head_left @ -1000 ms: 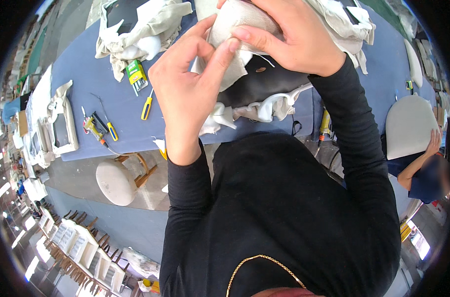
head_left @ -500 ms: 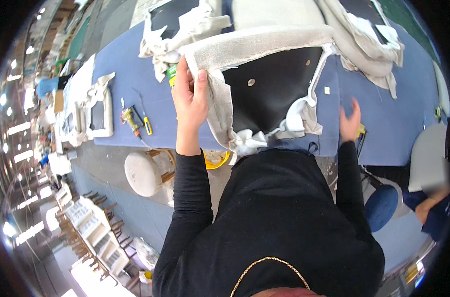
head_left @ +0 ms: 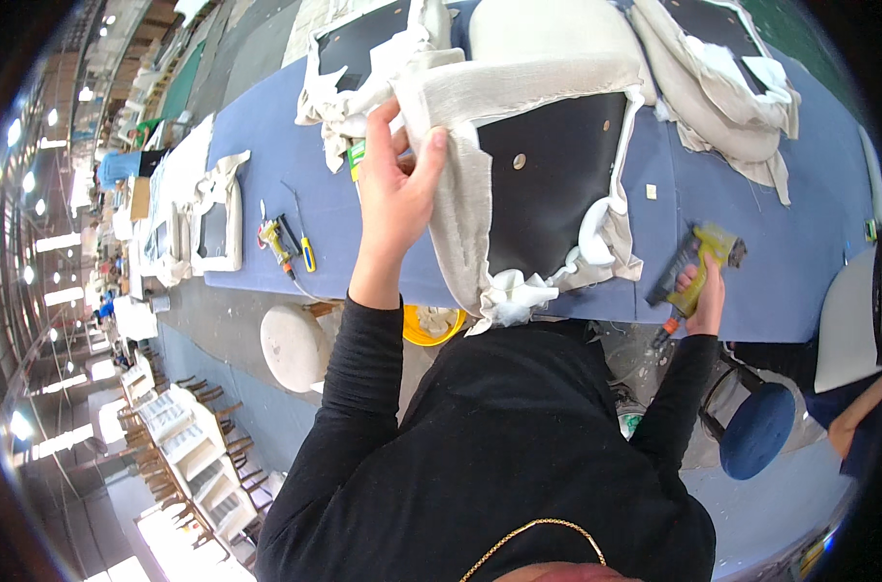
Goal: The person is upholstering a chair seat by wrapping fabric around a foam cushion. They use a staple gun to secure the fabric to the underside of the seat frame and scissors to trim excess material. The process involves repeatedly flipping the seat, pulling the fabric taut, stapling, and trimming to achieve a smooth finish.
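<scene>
In front of me an upholstered chair part [head_left: 548,209] stands propped on the table, black backing facing me. Beige linen and white padding are folded around its edges, with loose padding along the lower edge. My left hand [head_left: 398,189] grips its upper left corner, thumb on the near face of the linen and fingers behind. To the right, my right hand [head_left: 707,299] is wrapped around the handle of a yellow and black pneumatic staple gun [head_left: 711,254], held over the table and slightly blurred. An orange hose fitting shows at its lower end.
A second staple gun [head_left: 278,242] and a yellow-handled screwdriver [head_left: 308,252] lie on the blue table [head_left: 781,262]. More upholstered parts [head_left: 727,116] line its far side. Below the near edge are a yellow bucket [head_left: 431,335] and a round blue stool [head_left: 757,432]. Another person's arm [head_left: 858,412] shows at right.
My right hand, empty before, has closed on the staple gun and lifted it from the table's near right edge. My left hand still grips the upholstered part's corner.
</scene>
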{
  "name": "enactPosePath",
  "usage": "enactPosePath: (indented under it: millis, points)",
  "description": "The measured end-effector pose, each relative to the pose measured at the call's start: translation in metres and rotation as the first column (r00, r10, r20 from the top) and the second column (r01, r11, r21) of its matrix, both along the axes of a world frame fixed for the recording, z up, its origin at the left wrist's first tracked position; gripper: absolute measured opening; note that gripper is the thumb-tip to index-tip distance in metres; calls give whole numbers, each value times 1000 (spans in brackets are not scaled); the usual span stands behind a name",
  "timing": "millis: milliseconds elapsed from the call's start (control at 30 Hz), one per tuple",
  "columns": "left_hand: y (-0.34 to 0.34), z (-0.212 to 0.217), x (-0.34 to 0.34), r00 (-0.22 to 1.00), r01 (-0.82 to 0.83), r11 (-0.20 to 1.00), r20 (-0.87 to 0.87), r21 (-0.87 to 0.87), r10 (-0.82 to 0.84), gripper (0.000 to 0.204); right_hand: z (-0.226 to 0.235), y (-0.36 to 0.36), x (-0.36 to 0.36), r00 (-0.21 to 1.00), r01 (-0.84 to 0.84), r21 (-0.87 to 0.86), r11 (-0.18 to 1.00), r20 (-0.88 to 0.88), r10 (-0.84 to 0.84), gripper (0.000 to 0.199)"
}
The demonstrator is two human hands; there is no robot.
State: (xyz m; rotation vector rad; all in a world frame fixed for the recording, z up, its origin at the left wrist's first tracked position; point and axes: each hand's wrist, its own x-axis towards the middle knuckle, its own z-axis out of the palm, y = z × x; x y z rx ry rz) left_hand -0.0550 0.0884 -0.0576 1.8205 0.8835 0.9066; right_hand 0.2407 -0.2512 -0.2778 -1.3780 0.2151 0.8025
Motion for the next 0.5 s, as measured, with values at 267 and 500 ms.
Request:
enactPosePath:
  millis: [267,500]
  points:
    - [-29,29,44,989,145,983,-25,115,-143,53,213,107,-171,941,-327,506,798,248,228,37]
    - [-30,31,40,977,204,966,-91,159,-191,57,232,129,-202,958,-259,532,806,245,147,30]
